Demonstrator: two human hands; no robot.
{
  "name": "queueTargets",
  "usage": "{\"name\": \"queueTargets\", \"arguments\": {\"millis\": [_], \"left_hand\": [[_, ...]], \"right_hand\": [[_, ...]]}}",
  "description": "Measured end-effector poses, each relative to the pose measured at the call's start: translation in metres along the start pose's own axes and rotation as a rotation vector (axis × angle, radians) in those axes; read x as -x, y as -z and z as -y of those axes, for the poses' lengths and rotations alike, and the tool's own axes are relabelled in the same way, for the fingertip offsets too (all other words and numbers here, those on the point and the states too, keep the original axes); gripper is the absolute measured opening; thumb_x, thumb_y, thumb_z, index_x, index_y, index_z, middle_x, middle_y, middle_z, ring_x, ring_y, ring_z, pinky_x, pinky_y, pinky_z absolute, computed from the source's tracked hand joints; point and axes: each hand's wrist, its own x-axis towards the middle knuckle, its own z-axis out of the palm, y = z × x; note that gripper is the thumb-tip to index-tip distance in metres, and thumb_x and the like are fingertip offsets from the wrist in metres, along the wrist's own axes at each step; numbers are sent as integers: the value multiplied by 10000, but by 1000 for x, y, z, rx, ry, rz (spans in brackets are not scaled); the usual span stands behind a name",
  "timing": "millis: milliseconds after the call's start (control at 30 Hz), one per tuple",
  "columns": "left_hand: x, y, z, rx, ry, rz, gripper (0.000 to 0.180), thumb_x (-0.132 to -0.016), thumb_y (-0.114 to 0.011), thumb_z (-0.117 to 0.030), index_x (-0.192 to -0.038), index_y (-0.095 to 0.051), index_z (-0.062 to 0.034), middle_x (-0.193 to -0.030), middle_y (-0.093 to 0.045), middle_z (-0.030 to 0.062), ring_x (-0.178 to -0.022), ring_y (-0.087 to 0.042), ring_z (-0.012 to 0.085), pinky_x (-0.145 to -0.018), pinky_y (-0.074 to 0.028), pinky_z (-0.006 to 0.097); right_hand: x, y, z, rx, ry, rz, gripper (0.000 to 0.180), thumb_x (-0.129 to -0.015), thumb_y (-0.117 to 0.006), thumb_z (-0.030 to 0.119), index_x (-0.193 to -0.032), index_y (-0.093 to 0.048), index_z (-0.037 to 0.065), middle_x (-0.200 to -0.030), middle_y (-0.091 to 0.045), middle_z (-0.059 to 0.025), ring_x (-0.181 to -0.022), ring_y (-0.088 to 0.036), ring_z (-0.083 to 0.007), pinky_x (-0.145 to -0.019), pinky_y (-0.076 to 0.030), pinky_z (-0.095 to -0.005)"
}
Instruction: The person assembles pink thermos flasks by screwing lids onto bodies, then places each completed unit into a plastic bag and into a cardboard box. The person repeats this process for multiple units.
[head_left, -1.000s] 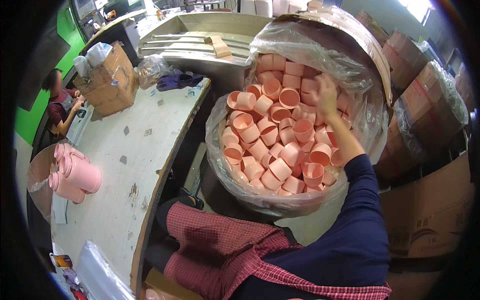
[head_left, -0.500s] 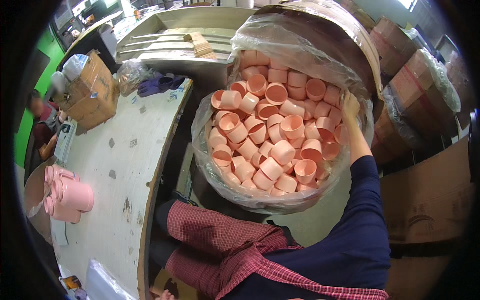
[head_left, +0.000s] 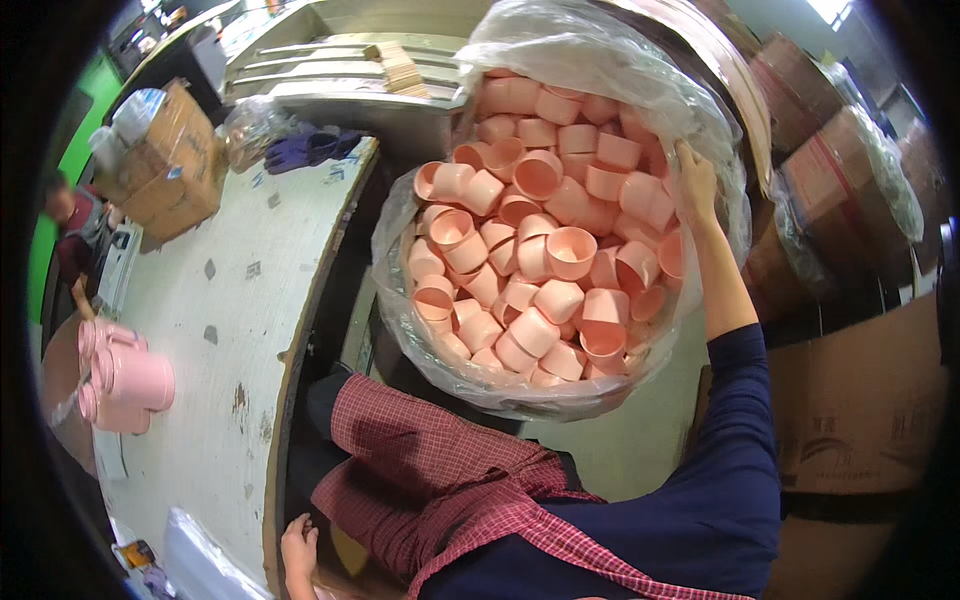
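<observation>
My right hand [head_left: 697, 182] is closed on the right side of a clear plastic bag [head_left: 735, 215], arm stretched out. The bag lines a large round container and its mouth gapes wide. Inside lies a heap of peach-pink plastic cups [head_left: 571, 252], tumbled in all directions, some mouth up and some on their sides. My left hand [head_left: 299, 548] hangs low beside the near table edge, fingers loosely bent and apart, with nothing visible in it.
On the white table [head_left: 225, 395] at left stand pink jugs [head_left: 132, 378], a cardboard box [head_left: 175, 165] and purple gloves [head_left: 310, 148]. A metal tray [head_left: 330, 25] lies beyond. Cartons [head_left: 850, 180] are stacked at right. Another person [head_left: 80, 235] is at far left.
My right hand has shifted slightly up, and the bag's far rim stands higher. Cups at the back and right have tumbled into new positions. My left hand has come further into view.
</observation>
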Motion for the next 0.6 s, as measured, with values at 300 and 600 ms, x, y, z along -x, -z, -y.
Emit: {"name": "queueTargets", "arguments": {"millis": [300,600], "left_hand": [[49,-39,21,-74,145,107,351,-812,-672,-38,-1163,-666,-28,-1078,-677,206,-975,-654,386,-859,-516,435],[113,-86,44,113,322,-9,357,-820,-650,-57,-1172,-641,-4,-1125,-663,232,-1033,-634,404,-905,-503,449]], "right_hand": [[23,-103,80,812,880,451,279,-877,-617,308,-988,-664,56,-841,-709,-170,-775,-691,-376,-687,-541,-477],[-16,-336,86,356,508,500,370,-779,-641,300,-970,-688,-14,-888,-701,-262,-878,-679,-433,-825,-516,-500]]}}
